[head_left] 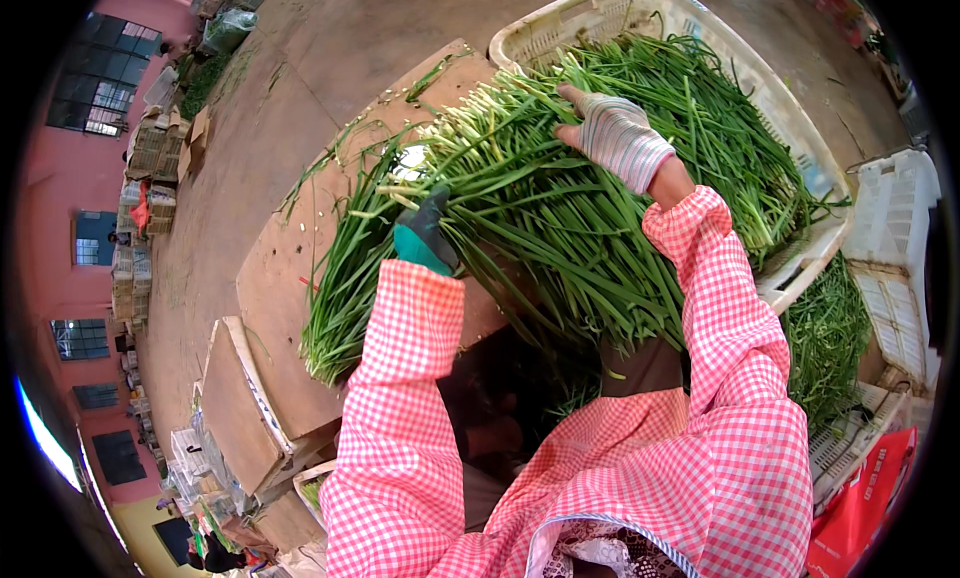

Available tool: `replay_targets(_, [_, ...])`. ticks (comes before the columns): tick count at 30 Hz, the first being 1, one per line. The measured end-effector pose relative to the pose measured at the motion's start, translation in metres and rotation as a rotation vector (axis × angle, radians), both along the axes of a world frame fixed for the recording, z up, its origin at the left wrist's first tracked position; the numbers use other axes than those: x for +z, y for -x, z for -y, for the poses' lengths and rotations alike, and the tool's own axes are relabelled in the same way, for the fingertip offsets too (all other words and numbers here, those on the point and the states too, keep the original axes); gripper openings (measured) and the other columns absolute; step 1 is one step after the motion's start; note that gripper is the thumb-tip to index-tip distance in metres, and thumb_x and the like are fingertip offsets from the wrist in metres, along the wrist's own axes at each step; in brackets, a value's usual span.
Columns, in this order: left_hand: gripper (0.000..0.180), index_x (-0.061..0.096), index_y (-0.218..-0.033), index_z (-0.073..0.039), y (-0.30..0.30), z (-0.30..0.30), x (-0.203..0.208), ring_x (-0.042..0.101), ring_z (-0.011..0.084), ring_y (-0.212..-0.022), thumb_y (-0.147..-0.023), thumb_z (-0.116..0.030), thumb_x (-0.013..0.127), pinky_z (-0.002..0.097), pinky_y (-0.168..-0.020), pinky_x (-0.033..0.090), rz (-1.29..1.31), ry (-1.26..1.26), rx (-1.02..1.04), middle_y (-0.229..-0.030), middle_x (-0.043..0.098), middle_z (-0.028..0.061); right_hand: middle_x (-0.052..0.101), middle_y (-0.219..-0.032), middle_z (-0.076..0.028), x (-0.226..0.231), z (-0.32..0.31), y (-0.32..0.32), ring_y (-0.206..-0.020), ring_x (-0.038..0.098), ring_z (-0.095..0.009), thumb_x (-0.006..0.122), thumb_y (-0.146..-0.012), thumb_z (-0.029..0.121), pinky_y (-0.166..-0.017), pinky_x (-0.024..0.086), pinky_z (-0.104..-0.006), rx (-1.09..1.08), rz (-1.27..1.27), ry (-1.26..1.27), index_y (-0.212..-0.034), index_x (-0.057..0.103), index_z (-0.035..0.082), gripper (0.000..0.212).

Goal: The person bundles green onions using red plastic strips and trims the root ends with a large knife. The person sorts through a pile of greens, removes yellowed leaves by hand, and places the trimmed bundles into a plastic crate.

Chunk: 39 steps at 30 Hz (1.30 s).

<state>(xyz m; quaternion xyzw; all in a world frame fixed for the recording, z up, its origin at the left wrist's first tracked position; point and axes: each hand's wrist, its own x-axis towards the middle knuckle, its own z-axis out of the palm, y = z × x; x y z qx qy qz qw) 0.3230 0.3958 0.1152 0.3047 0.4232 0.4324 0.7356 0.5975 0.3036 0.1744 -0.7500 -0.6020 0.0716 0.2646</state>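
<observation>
The left hand (427, 236), in a dark and teal glove, seems closed on a few garlic chives (478, 193); its fingertips are partly hidden, but pale stalk ends poke out just left of its thumb while the leaves trail off to its right. The right hand (620, 138), in a striped knit glove, lies palm down with thumb and forefinger spread, clasping nothing that shows; whether leaves are caught under the palm I cannot tell.

Directly beneath the right hand, and between the two hands, lies the main heap of garlic chives. Its long axis slants: pale bases gather to the left of the right fingertips, and the green leaves run back under that wrist toward the wearer's lap. Those bases lie up and to the right of the left-hand grip, nearer the right fingertips than the left hand.

Just left of the left hand, a looser bunch (345, 308) hangs at a steep slant over the edge of a brown board (285, 268). Beyond the right hand, a white plastic crate (770, 93) holds more chives; farther out, below the right forearm, are other cut greens (825, 343).
</observation>
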Motion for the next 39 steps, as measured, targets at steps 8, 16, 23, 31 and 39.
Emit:
replay_targets(8, [0.030,0.056,-0.106,0.006,0.003,0.026,0.034,0.063,0.0323,-0.081,-0.087,-0.015,0.047,0.0445,-0.073,0.054,0.196,0.158,-0.245,-0.094,0.063,0.0199,0.063,-0.075,-0.010,-0.014,-0.007,-0.064,-0.058,0.060,-0.027,0.047,-0.083,0.014,-0.054,0.050,-0.0350,-0.103,0.398,-0.055,-0.107,0.058,0.008,0.027])
replay_targets(16, [0.039,0.054,-0.113,-0.004,-0.037,-0.013,0.009,0.061,0.0320,-0.091,-0.087,-0.033,0.054,0.0475,-0.078,0.051,0.124,0.122,-0.247,-0.104,0.061,0.0160,0.062,-0.091,-0.015,0.008,-0.008,-0.027,-0.083,0.060,-0.032,0.058,-0.080,0.022,-0.074,0.049,-0.0387,-0.053,0.154,-0.039,-0.114,0.055,0.010,0.036])
replay_targets(23, [0.034,0.057,-0.110,-0.006,-0.055,-0.006,0.043,0.062,0.0274,-0.083,-0.085,-0.028,0.056,0.0422,-0.072,0.053,0.075,0.283,-0.281,-0.096,0.063,0.0125,0.057,-0.083,-0.018,-0.013,-0.028,0.064,-0.075,0.059,-0.035,0.057,-0.078,0.016,-0.065,0.048,-0.0411,0.303,0.027,-0.086,-0.103,0.051,0.002,0.030])
replay_targets(31, [0.032,0.057,-0.109,-0.006,-0.055,-0.015,0.032,0.062,0.0265,-0.078,-0.084,-0.026,0.056,0.0398,-0.069,0.053,-0.021,0.186,-0.233,-0.093,0.064,0.0116,0.058,-0.072,-0.015,-0.021,-0.014,0.105,-0.070,0.060,-0.031,0.055,-0.075,0.011,-0.059,0.048,-0.0374,0.502,0.039,-0.028,-0.085,0.057,0.006,0.012])
replay_targets(39, [0.028,0.059,-0.103,-0.003,-0.012,-0.012,-0.023,0.062,0.0241,-0.074,-0.084,-0.023,0.053,0.0363,-0.066,0.053,-0.118,0.059,-0.095,-0.088,0.064,0.0108,0.064,-0.082,-0.014,0.022,-0.015,0.085,-0.073,0.063,-0.025,0.057,-0.078,0.004,-0.065,0.050,-0.0296,0.354,-0.356,-0.309,-0.095,0.065,0.006,0.018])
